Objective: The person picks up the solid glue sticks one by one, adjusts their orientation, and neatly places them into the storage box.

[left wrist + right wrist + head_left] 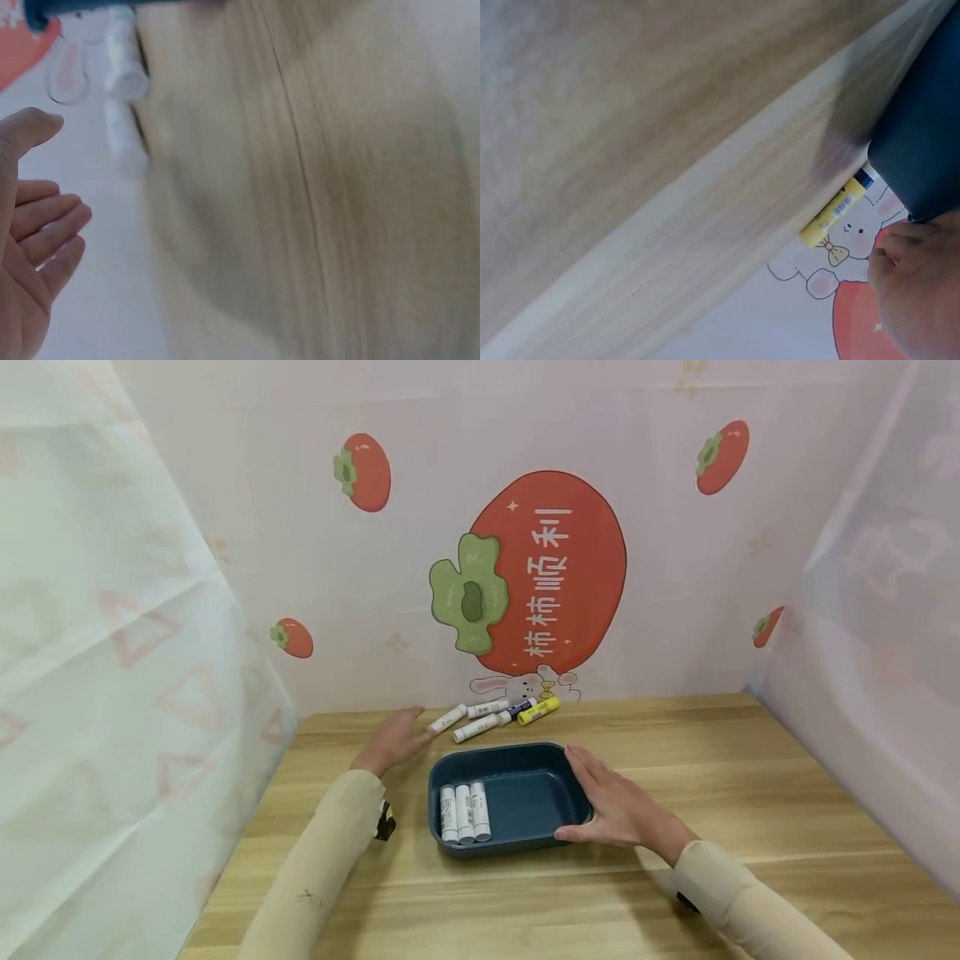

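Note:
A dark teal rectangular tray point(510, 847) stands on the wooden table, with three white glue sticks point(465, 814) side by side at its left end. My right hand point(618, 806) grips the tray's right end, thumb at the front corner and fingers along the far right rim. Behind the tray, my left hand point(396, 742) reaches toward a loose white glue stick point(447, 718), its fingers spread and relaxed. In the left wrist view that hand point(37, 225) holds nothing, and white glue sticks point(126, 139) lie a short way off.
Along the back wall lie two more white glue sticks point(487, 708), a dark blue stick point(522, 707) and a yellow glue stick point(538, 711). A printed cloth point(660, 610) with persimmon pictures rises behind the table point(675, 735), and pale cloth hangs on both sides.

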The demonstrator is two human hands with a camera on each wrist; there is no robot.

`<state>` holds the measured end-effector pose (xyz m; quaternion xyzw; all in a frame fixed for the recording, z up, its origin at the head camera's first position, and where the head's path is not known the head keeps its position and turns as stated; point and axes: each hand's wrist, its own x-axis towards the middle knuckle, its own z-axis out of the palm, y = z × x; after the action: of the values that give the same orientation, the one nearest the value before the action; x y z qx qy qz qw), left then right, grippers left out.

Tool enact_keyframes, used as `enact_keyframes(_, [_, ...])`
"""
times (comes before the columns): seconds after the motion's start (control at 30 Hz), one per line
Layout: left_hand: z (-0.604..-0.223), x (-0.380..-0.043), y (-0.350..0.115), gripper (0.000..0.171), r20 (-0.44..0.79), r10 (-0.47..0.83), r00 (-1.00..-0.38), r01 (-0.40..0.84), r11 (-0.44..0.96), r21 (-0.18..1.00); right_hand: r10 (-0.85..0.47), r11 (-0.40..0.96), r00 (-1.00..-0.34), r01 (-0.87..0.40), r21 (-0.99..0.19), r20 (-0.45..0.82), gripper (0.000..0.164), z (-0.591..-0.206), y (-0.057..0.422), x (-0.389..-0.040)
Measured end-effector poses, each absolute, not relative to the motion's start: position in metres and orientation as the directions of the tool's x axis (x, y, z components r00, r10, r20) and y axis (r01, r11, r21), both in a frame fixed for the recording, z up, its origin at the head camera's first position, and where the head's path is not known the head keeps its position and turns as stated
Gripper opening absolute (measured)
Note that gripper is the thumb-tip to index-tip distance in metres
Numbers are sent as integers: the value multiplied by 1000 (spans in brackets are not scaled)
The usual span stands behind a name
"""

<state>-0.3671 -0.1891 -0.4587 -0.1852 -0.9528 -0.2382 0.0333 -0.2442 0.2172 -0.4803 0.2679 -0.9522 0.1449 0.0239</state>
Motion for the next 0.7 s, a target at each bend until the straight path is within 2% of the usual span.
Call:
enact_keyframes(0.1, [-468,-375,-191,57,173,294,-940,341,817,465,-503,811,-853,-522,-266,138,129,-481,217,-243])
enact_keyframes(0.27, [-492,-380,-192,22,153,281,-947,318,778,541,-511,803,-850,-525,-283,126,130,-487,218,-238])
enact_keyframes(0.33, [-497,-383,-191,12,160,292,-943,331,778,534,-513,800,-851,-522,-294,116,130,-489,217,-237])
enact_keyframes(0.7, [-499,-397,-178,12,274,213,-938,320,833,451,-500,802,-858,-510,-311,116,128,-485,219,-242])
